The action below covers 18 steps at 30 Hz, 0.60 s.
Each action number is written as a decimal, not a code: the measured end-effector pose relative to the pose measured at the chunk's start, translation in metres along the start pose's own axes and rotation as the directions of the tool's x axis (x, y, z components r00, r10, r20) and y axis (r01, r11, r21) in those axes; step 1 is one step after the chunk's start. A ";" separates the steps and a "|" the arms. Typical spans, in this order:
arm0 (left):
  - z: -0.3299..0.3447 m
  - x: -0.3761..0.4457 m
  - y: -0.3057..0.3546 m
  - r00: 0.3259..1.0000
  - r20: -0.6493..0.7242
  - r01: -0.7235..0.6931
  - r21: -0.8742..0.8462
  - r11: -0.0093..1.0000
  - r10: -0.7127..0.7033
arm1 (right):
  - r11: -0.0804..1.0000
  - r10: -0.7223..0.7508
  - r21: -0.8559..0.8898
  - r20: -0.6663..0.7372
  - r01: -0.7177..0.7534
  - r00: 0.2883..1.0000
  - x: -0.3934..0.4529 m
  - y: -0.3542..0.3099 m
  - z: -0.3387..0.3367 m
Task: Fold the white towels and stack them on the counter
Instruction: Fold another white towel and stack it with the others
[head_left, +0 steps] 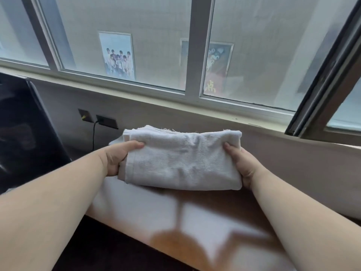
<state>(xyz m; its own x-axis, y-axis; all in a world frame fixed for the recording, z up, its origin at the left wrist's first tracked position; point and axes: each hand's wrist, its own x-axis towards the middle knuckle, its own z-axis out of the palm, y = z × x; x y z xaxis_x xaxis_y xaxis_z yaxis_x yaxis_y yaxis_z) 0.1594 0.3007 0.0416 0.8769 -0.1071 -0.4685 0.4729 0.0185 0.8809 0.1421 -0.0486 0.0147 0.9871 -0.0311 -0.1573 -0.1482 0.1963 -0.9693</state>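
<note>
A folded white towel [181, 161] is held just above the wooden counter [205, 227], close to the wall under the window. My left hand [117, 157] grips its left end, thumb on top and fingers underneath. My right hand [244, 165] grips the right end the same way. More white cloth [115, 142] shows behind and below the towel's left side; how much lies there is hidden by the towel.
A dark glossy object [25, 130] stands at the left. Wall sockets [106, 121] with a black cable are behind it. The window sill [175, 106] and an open window frame [328, 85] run along the back and right.
</note>
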 end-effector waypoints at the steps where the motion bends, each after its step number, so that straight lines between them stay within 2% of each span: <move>1: -0.013 0.008 0.006 1.000 0.003 0.001 0.003 1.000 -0.001 | 1.000 -0.001 0.007 -0.028 0.001 1.000 0.006 0.002 0.014; 6: -0.074 0.047 0.043 0.999 0.047 0.004 0.037 0.999 -0.005 | 0.996 -0.018 0.086 -0.119 0.028 0.993 0.039 0.018 0.080; 10: -0.105 0.075 0.072 1.000 0.006 -0.020 0.120 0.993 0.019 | 0.986 0.017 0.164 -0.173 0.011 0.985 0.066 0.026 0.118; 14: -0.118 0.102 0.101 0.993 -0.006 -0.109 0.244 0.964 0.114 | 0.991 -0.027 0.124 -0.214 0.055 0.976 0.100 0.021 0.137; 18: -0.122 0.131 0.122 0.974 -0.011 -0.214 0.274 0.938 0.226 | 0.991 -0.002 0.128 -0.194 0.027 0.981 0.140 0.009 0.140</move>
<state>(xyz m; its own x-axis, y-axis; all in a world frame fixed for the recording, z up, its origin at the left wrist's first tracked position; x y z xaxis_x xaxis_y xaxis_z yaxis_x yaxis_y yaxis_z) 0.3426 0.4106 0.0795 0.9620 -0.0890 -0.2581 0.2320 -0.2318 0.9447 0.2880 0.0861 0.0102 0.9567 -0.2212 -0.1895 -0.1126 0.3190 -0.9411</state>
